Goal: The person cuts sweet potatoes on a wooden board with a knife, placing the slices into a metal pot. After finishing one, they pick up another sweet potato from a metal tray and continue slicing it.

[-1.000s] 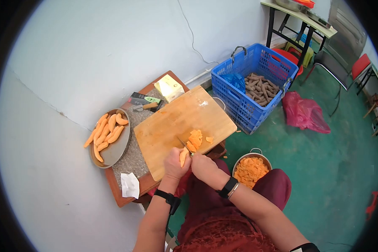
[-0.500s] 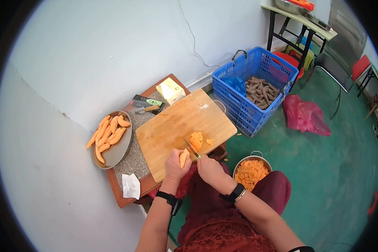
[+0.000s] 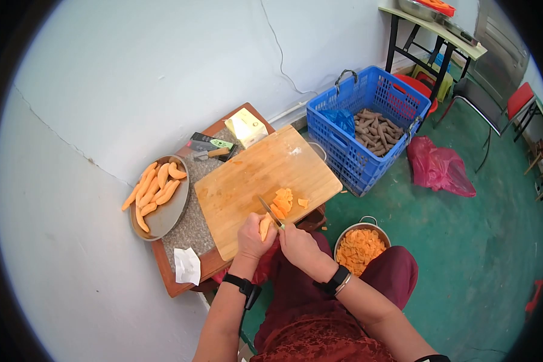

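Observation:
My left hand is closed around a peeled orange sweet potato at the near edge of the wooden cutting board. In my right hand is the handle of a knife, its blade slanting up and left right beside the sweet potato. Just past the blade lies a small heap of cut sweet potato pieces, with one loose piece to its right. The knife's handle is mostly hidden by my fingers.
An oval tray of peeled sweet potatoes sits at the left. A metal pot of cut pieces stands on the floor by my knee. Beyond the board are a peeler, a yellow box and a blue crate of unpeeled sweet potatoes.
The knife and my right hand have shifted slightly left, bringing the blade closer to the sweet potato. Another cut piece shows at the near side of the heap.

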Available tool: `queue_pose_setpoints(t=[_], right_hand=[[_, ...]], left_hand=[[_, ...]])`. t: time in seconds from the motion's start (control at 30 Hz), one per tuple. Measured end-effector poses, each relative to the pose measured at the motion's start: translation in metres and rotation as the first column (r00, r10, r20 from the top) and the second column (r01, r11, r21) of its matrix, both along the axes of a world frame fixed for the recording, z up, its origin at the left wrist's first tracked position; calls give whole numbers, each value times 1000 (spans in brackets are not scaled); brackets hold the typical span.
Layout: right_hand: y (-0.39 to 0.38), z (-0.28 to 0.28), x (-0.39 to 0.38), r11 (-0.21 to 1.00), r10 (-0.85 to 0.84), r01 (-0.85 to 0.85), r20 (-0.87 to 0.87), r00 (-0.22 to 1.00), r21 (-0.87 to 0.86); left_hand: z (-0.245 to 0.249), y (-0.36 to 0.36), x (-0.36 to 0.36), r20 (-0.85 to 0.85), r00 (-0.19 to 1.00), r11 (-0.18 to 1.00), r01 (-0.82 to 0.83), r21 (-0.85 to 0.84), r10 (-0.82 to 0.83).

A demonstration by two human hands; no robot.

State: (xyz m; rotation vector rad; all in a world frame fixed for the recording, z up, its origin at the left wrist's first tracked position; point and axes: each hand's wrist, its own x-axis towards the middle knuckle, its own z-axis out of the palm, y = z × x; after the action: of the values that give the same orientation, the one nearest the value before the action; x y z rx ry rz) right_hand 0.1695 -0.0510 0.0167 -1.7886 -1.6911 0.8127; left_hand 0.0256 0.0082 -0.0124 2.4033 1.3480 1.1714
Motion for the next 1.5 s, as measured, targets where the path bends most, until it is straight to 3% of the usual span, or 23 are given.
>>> queue_pose_setpoints(t=[0.33,0.73,0.93,1.5], right_hand=[[14,-12,-2,996,79,-76,76,994,-45],[17,-9,10,999,46,-46,104,993,-5],[7,14,15,999,22,-22,-15,1000,-26],[-1,10,9,999,31,-31,6,1000,-12]], left_hand=[[0,1,0,-19,1000,1000,13,7,-13],[1,1,-1,20,1000,1000,19,-2,-19],[-1,1,-2,24,999,1000,21,-20,-21],[1,1,-1,-2,1000,1000,18,4,-18]])
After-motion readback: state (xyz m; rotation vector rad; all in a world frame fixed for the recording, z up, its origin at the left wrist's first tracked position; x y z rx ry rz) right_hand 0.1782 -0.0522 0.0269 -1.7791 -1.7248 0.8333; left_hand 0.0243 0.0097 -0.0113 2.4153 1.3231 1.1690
